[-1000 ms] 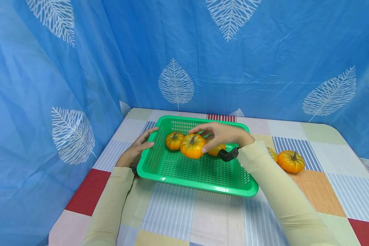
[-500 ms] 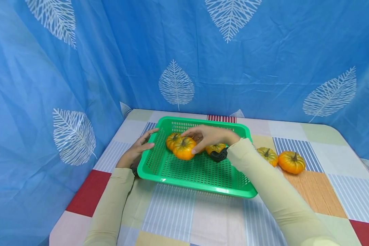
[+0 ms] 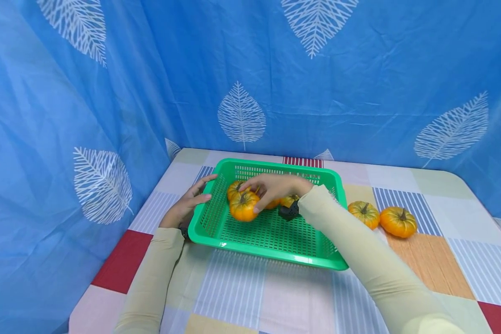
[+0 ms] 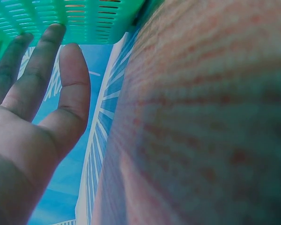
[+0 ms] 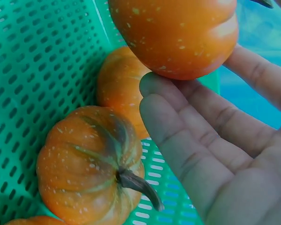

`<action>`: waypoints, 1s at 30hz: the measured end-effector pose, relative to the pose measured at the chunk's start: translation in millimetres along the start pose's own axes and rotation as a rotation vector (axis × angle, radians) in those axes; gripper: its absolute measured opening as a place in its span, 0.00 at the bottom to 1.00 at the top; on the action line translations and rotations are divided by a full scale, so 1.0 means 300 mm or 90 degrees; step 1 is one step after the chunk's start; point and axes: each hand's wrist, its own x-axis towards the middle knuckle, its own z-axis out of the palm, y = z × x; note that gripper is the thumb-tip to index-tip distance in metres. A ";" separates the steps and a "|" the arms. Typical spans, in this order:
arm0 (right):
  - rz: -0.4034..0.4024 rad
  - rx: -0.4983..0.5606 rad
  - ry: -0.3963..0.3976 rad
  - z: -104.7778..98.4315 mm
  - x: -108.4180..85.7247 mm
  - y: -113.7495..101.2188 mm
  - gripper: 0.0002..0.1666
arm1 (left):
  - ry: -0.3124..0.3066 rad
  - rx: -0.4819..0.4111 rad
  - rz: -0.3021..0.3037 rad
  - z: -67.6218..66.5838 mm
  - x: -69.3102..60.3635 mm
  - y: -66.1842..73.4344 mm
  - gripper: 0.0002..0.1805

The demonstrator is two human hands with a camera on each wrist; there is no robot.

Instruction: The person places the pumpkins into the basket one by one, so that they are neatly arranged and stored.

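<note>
- Pumpkin (image 3: pixel 244 208) in the right hand (image 3: pixel 272 187), thumb and fingers curled about it, within the left part of the green basket (image 3: pixel 267 253); whether it touches the floor there, I cannot tell.
- Left hand (image 3: pixel 184 205) at the basket's left rim, fingers loosely extended and spread.
- Behind the held one, partly covered, a second pumpkin (image 3: pixel 234 189); a third pumpkin (image 3: pixel 273 204) and a fourth pumpkin (image 3: pixel 290 200), also in the basket, are partly hidden by the right hand and black wristband (image 3: pixel 289 211).
- Right of the basket, two more pumpkins (image 3: pixel 398 221) side by side on the patterned tablecloth (image 3: pixel 296 297).
</note>
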 end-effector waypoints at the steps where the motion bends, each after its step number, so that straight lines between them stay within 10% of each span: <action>1: 0.004 -0.006 -0.001 0.002 0.005 0.001 0.42 | 0.001 0.003 -0.002 0.000 0.000 0.000 0.45; 30: 0.063 -0.091 -0.016 0.125 0.096 0.045 0.42 | 0.000 -0.022 -0.018 0.012 0.002 0.007 0.44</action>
